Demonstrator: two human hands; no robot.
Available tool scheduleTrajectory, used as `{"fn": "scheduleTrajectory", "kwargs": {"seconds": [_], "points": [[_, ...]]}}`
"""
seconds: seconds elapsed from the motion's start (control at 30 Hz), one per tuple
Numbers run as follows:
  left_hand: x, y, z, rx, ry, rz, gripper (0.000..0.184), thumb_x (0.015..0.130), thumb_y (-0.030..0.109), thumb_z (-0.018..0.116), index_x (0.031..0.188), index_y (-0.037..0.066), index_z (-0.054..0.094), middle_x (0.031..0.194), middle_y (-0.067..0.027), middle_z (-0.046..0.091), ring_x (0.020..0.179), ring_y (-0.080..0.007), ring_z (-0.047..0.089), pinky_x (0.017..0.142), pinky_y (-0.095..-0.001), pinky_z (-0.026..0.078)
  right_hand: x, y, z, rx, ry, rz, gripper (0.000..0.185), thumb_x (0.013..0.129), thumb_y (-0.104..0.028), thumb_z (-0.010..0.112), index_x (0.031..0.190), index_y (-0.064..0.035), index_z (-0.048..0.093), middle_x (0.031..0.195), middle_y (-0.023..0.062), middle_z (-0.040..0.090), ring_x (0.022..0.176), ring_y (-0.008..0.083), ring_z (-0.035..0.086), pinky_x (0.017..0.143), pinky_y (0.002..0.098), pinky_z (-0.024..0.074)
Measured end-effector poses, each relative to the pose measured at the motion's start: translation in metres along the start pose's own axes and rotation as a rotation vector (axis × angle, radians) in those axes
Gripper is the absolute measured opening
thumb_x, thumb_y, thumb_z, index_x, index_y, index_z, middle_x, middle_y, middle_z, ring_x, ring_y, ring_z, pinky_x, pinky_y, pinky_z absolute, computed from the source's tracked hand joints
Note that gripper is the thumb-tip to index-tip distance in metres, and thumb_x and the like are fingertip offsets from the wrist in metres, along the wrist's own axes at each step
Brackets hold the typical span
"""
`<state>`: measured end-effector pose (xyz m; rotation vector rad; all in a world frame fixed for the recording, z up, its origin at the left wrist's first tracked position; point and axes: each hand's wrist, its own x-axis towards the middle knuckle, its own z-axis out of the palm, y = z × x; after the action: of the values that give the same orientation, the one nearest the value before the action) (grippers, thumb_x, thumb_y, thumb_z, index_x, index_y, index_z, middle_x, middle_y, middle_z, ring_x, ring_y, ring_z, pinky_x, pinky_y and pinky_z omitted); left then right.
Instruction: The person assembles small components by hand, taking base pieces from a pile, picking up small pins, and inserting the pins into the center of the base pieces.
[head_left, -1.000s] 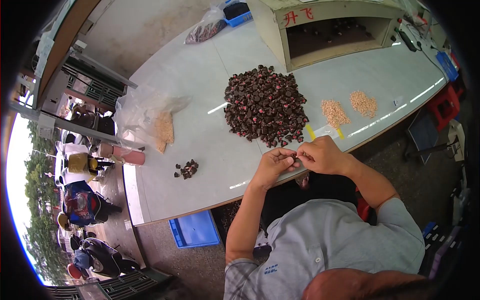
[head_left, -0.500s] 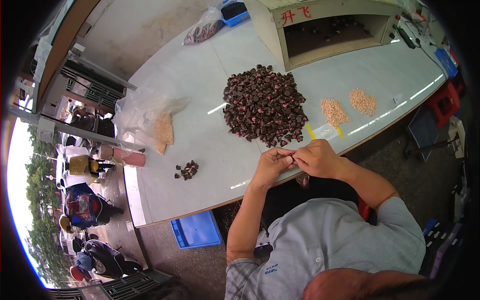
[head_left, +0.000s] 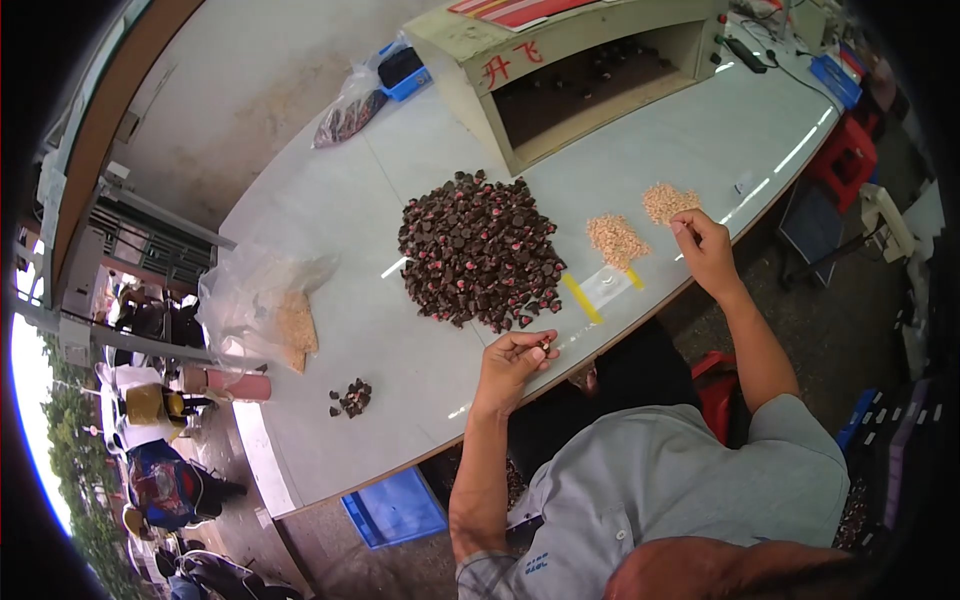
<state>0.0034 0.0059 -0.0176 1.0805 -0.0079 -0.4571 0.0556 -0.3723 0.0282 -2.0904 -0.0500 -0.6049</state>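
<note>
Near the table's front edge, my left hand (head_left: 514, 366) pinches a small dark piece (head_left: 545, 345) between thumb and fingers. To the right, my right hand (head_left: 700, 245) reaches to the near edge of a beige pile (head_left: 668, 203), fingertips closed together; whatever they hold is too small to make out. A second beige pile (head_left: 616, 241) lies just left of it. The large heap of dark brown pieces with pink spots (head_left: 482, 250) is beyond my left hand. A little group of similar dark pieces (head_left: 352, 398) sits at the left.
A box-shaped machine (head_left: 485, 100) stands at the back of the table (head_left: 400, 440). On the left lies a clear bag (head_left: 295, 330) with beige bits. A blue tray (head_left: 395, 508) is below the front edge, a red stool (head_left: 840, 165) at the right. Yellow tape (head_left: 582, 298) marks the tabletop.
My right hand has left my left hand and moved right and away to the farther beige pile. My left hand stays near the front edge with the dark piece. The view has shifted.
</note>
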Motion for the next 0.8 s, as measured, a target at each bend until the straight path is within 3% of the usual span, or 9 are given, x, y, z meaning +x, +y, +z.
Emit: {"fn": "scheduleTrajectory", "kwargs": {"seconds": [0.03, 0.13, 0.17, 0.27, 0.57, 0.8], "points": [[-0.001, 0.001, 0.000, 0.021, 0.007, -0.004, 0.016, 0.098, -0.001, 0.068, 0.114, -0.004, 0.066, 0.127, -0.0216, 0.069, 0.100, -0.0226, 0.073, 0.084, -0.0288, 0.059, 0.004, 0.009, -0.012, -0.056, 0.019, 0.042, 0.011, 0.098, -0.012, 0.067, 0.100, -0.0006, 0.069, 0.066, 0.0052, 0.064, 0.059, 0.0120, 0.059, 0.058, 0.0293, 0.0462], [-0.002, 0.001, 0.000, 0.038, 0.008, -0.005, 0.015, 0.098, -0.003, 0.065, 0.113, -0.004, 0.067, 0.127, -0.0217, 0.069, 0.101, -0.0235, 0.073, 0.084, -0.0284, 0.059, 0.009, 0.024, -0.034, -0.372, 0.007, 0.093, 0.009, 0.095, -0.013, 0.068, 0.099, -0.0048, 0.069, 0.068, 0.0097, 0.068, 0.063, 0.0234, 0.068, 0.059, 0.0365, 0.0506], [-0.002, 0.001, 0.000, 0.036, 0.011, -0.002, 0.015, 0.098, -0.003, 0.065, 0.113, -0.004, 0.067, 0.127, -0.0217, 0.069, 0.101, -0.0235, 0.073, 0.084, -0.0282, 0.059, 0.008, 0.025, -0.037, -0.417, -0.018, 0.109, 0.007, 0.091, -0.012, 0.068, 0.097, -0.0075, 0.069, 0.072, 0.0129, 0.070, 0.071, 0.0332, 0.071, 0.063, 0.0444, 0.0529], [-0.003, 0.002, 0.002, 0.038, 0.024, -0.016, 0.016, 0.098, -0.003, 0.065, 0.114, -0.005, 0.066, 0.127, -0.0218, 0.069, 0.101, -0.0236, 0.073, 0.084, -0.0283, 0.059, 0.008, 0.026, -0.038, -0.572, -0.182, 0.127, 0.008, 0.090, -0.010, 0.066, 0.096, -0.0075, 0.067, 0.072, 0.0132, 0.070, 0.071, 0.0346, 0.070, 0.066, 0.0467, 0.0532], [-0.004, 0.004, 0.004, 0.046, 0.022, -0.026, 0.017, 0.098, -0.004, 0.065, 0.115, -0.005, 0.066, 0.127, -0.0221, 0.069, 0.101, -0.0237, 0.073, 0.084, -0.0285, 0.059, 0.013, 0.025, -0.023, -0.577, -0.226, -0.002, 0.007, 0.088, -0.008, 0.065, 0.095, -0.0091, 0.066, 0.074, 0.0134, 0.070, 0.074, 0.0365, 0.070, 0.068, 0.0483, 0.0529], [-0.003, 0.001, 0.002, 0.027, -0.010, -0.006, 0.017, 0.097, -0.001, 0.068, 0.115, -0.004, 0.066, 0.125, -0.0218, 0.070, 0.100, -0.0228, 0.073, 0.083, -0.0284, 0.059, 0.015, 0.028, -0.021, -0.594, -0.327, 0.069, 0.009, 0.087, -0.012, 0.066, 0.094, -0.0079, 0.068, 0.080, 0.0119, 0.073, 0.081, 0.0349, 0.072, 0.073, 0.0470, 0.0547]]}}
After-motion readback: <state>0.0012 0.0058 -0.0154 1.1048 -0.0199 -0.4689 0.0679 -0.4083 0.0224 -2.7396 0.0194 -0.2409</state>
